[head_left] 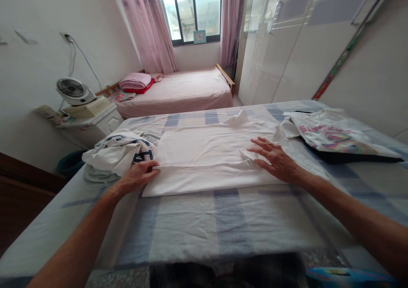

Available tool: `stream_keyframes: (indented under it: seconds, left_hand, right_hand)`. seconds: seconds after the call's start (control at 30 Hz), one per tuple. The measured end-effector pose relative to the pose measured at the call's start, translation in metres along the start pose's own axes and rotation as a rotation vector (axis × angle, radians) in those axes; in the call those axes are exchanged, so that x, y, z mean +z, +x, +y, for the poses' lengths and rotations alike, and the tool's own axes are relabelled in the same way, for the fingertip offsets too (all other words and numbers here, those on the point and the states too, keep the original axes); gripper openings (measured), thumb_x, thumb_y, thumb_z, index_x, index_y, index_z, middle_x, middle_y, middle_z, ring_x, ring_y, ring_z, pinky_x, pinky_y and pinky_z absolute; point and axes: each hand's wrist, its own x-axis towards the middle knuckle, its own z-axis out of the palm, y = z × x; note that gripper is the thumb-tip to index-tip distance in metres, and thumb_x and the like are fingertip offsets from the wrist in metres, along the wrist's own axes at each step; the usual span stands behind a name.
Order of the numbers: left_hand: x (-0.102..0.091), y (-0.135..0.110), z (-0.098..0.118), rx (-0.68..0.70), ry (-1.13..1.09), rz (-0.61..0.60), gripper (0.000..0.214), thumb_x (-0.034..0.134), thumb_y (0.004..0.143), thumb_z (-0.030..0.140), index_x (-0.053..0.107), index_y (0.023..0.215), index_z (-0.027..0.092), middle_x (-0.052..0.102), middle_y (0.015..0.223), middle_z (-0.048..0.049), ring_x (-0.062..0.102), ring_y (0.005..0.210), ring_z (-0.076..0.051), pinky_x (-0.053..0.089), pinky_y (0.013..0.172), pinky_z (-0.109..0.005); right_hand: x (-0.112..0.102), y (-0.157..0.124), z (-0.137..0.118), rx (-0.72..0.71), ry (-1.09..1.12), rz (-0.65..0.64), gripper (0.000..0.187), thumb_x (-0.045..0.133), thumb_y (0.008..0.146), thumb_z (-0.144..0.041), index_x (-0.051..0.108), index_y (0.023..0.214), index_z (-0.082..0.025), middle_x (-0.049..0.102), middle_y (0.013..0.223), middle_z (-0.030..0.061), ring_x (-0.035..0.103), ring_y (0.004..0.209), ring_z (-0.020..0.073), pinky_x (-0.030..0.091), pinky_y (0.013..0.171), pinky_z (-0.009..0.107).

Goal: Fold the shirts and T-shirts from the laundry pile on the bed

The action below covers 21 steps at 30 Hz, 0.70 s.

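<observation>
A white garment lies spread and partly folded across a bed with a blue-and-white checked sheet. My left hand pinches the folded left edge of the garment, fingers closed on the cloth. My right hand rests flat on the garment's right side with fingers spread, pressing it down. A crumpled white shirt with dark blue lettering sits just left of my left hand. A white shirt with a colourful print lies to the right over something black.
A second bed with a pink sheet and a pink pillow stands further back under a window. A small white fan sits on a bedside cabinet at left. White wardrobe doors line the right side.
</observation>
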Motion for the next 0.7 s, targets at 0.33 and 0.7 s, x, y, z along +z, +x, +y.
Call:
stream_keyframes:
  seconds: [0.33, 0.7]
  left_hand:
    - [0.023, -0.009, 0.028, 0.135, 0.428, 0.48, 0.034, 0.039, 0.088, 0.026, 0.06, 0.112, 0.015, 0.06, 0.116, -0.0134, 0.055, 0.108, -0.028, 0.046, 0.09, -0.04]
    - [-0.009, 0.115, 0.021, 0.183, 0.423, 0.385, 0.038, 0.042, 0.084, 0.017, 0.059, 0.118, 0.016, 0.053, 0.133, -0.0121, 0.05, 0.122, -0.025, 0.04, 0.104, -0.039]
  right_hand:
    - [0.014, 0.013, -0.031, 0.011, 0.07, 0.082, 0.039, 0.042, 0.091, -0.024, 0.05, 0.129, -0.019, 0.044, 0.143, 0.0115, 0.034, 0.136, 0.0229, 0.033, 0.107, 0.045]
    - [-0.01, 0.094, 0.079, 0.376, 0.018, 0.075, 0.049, 0.041, 0.086, -0.027, 0.05, 0.132, -0.011, 0.053, 0.135, 0.0132, 0.051, 0.123, 0.0242, 0.039, 0.105, 0.038]
